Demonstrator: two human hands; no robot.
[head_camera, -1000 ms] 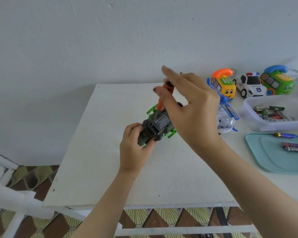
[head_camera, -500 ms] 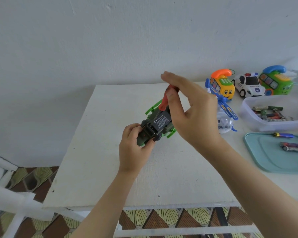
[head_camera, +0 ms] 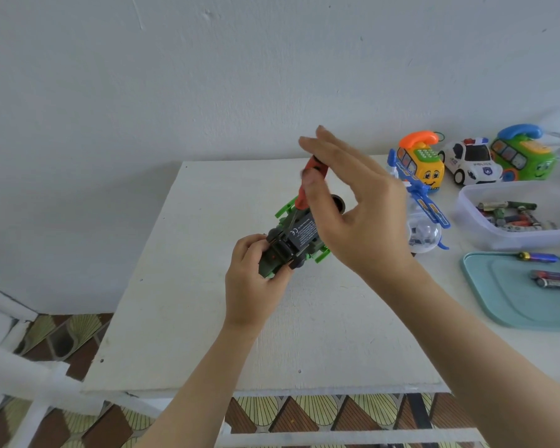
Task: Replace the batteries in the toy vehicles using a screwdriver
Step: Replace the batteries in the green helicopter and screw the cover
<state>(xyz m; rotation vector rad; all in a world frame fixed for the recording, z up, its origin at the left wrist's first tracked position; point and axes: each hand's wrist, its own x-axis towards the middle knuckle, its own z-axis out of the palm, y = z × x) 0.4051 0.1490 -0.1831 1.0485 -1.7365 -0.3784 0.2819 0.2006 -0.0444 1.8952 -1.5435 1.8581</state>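
A dark green toy vehicle (head_camera: pixel 291 240) with bright green side parts lies upside down on the white table (head_camera: pixel 181 286), its black battery cover facing up. My left hand (head_camera: pixel 253 279) grips its near end. My right hand (head_camera: pixel 353 205) pinches the red-handled screwdriver (head_camera: pixel 309 185) between thumb and fingers, the other fingers straight. The thin shaft slants down to the battery cover.
At the right stand a blue helicopter toy (head_camera: pixel 424 215), a yellow phone bus (head_camera: pixel 421 163), a white police car (head_camera: pixel 469 163) and a green phone bus (head_camera: pixel 524 156). A clear tub (head_camera: pixel 466 218) holds several batteries. A teal lid (head_camera: pixel 498 295) carries three batteries.
My right hand's fingers have shifted round the screwdriver handle, as if turning it. The left hand and the toy have stayed in place.
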